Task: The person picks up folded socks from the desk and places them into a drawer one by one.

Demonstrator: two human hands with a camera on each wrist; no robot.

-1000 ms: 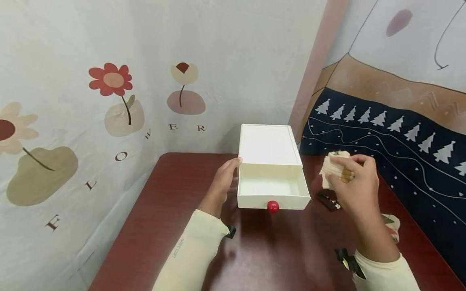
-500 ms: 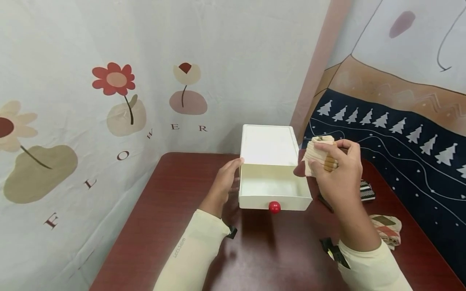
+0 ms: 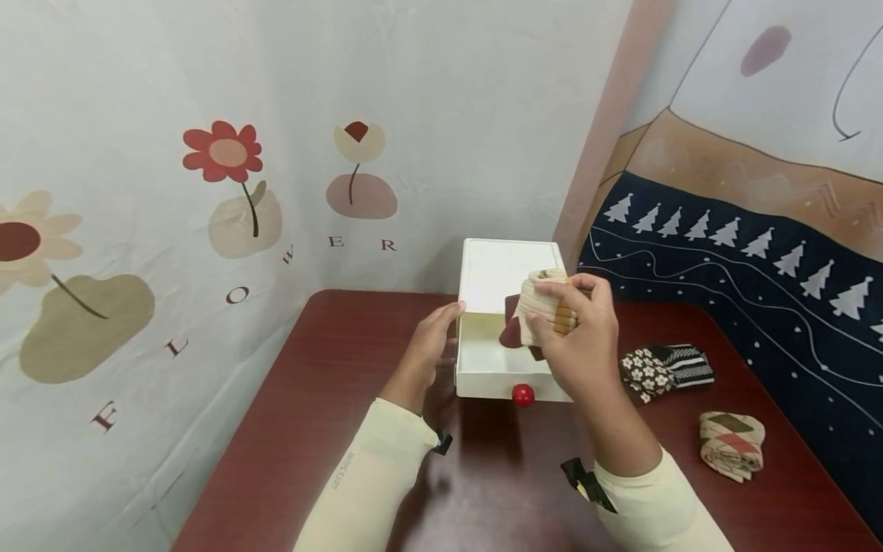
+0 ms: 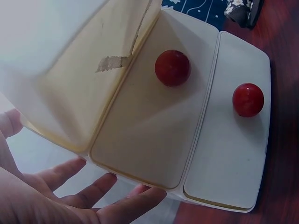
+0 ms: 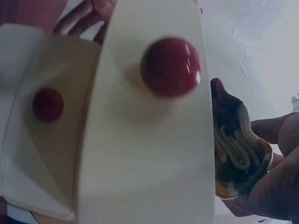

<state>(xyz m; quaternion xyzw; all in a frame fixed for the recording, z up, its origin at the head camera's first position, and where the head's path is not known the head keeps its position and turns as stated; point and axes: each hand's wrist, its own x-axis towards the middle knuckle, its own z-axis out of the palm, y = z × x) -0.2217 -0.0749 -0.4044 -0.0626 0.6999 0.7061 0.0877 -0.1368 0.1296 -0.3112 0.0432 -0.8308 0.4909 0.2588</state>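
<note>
A white drawer box [image 3: 510, 257] with red round knobs stands on the table, its top drawer [image 3: 490, 383] pulled out. My left hand [image 3: 424, 349] rests against the box's left side, the fingers [image 4: 100, 186] fairly straight along it in the left wrist view. Over the open drawer, my right hand [image 3: 582, 337] pinches a folded pair of socks [image 3: 541, 307], cream and ribbed with maroon ends and a mustard band. The right wrist view shows the rolled layers of the socks [image 5: 240, 154] beside the drawer front [image 5: 149, 154]. Part of the drawer's inside is hidden behind the socks and hand.
To the right on the dark red table [image 3: 331, 383] lie black-and-white socks [image 3: 665, 368] with flowers and stripes. Nearer the right edge is a rolled argyle sock bundle [image 3: 731, 445]. Lower drawers [image 4: 140, 140] of the box are pushed in. A printed curtain hangs behind.
My right hand has carried the cream socks leftward from the table's right side to above the open drawer. The left hand has stayed at the box's side.
</note>
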